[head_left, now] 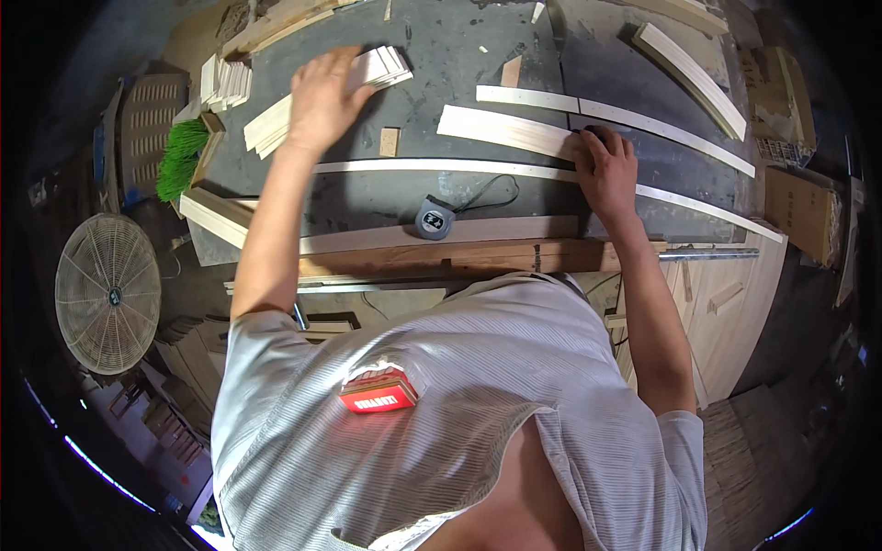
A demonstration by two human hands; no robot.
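My left hand [323, 103] is closed over a stack of pale wooden slats [266, 129] lying at a slant on the dark worktop [349, 197]. My right hand [604, 174] has its fingers curled on the right end of a wider pale board [496, 127]; a small dark item partly shows beside the fingertips, too hidden to name. Long thin strips [524, 95] run behind and in front of that board. A grey tape measure [435, 220] with a strap lies nearer me, and a small tan block [390, 141] sits between the hands.
Slat bundles [225, 83], green bristles [182, 161] and angled boards [689, 78] line the worktop's sides. A floor fan [108, 294] stands left, cardboard boxes [799, 216] right. A wooden rail [441, 264] edges the bench. A red packet [378, 395] is in my shirt pocket.
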